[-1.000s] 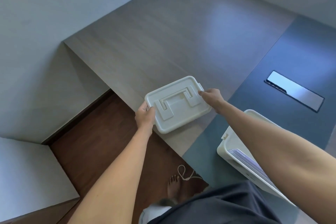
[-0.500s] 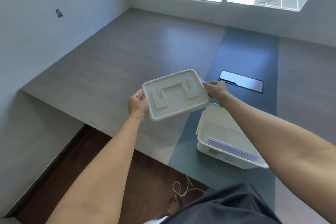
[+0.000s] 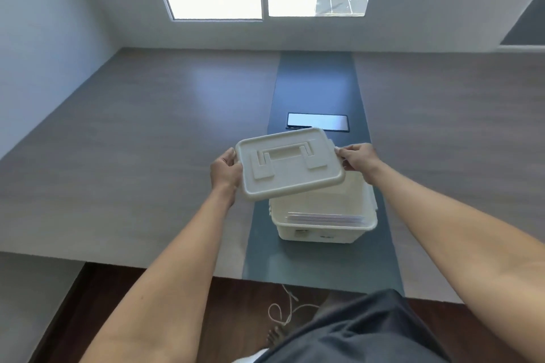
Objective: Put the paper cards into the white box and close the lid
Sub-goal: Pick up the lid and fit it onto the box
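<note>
The white lid (image 3: 290, 163), with a flat handle moulded into its top, hangs tilted in the air. My left hand (image 3: 224, 169) grips its left edge and my right hand (image 3: 357, 158) grips its right edge. Below and slightly right of it the open white box (image 3: 324, 230) stands on the dark blue strip of the tabletop. A stack of paper cards (image 3: 326, 218) stands on edge against the box's near wall. The lid covers the far left part of the box opening from above without touching it.
The box rests on a wide grey wooden tabletop (image 3: 147, 162) with a blue centre strip (image 3: 317, 88). A shiny black rectangular panel (image 3: 317, 121) lies in the strip beyond the lid. A white cord (image 3: 287, 308) lies on the brown floor at the table's near edge.
The lid has travelled from the left part of the table to a spot over the box, held by both hands throughout. The view has swung right and up to the window.
</note>
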Demonstrator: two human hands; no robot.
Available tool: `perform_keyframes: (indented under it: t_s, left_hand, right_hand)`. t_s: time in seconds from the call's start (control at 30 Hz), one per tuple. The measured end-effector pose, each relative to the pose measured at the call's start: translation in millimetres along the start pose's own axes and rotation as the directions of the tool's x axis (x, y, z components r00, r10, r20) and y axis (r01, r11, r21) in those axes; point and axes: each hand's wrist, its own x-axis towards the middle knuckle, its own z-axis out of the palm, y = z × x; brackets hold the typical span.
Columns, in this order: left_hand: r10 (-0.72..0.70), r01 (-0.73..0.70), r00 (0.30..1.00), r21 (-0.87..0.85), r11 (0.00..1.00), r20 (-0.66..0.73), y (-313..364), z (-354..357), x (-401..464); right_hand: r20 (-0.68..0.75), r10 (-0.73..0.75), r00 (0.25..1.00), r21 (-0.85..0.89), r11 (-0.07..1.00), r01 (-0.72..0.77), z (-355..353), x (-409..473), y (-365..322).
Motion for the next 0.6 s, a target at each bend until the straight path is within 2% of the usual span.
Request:
perform_keyframes:
  t_s: [0.37, 0.6]
  left_hand:
    - [0.0, -0.022, 0.98, 0.112, 0.993, 0.199, -9.2, 47.4, -26.5]
    - [-0.007, -0.02, 0.97, 0.108, 0.994, 0.244, -30.0, 54.6, -29.0]
  right_hand:
    - [-0.117, 0.087, 0.989, 0.115, 0.991, -0.074, -49.0, -30.3, 65.8]
    - [-0.13, 0.096, 0.987, 0.148, 0.986, -0.077, -58.1, -43.0, 82.1]
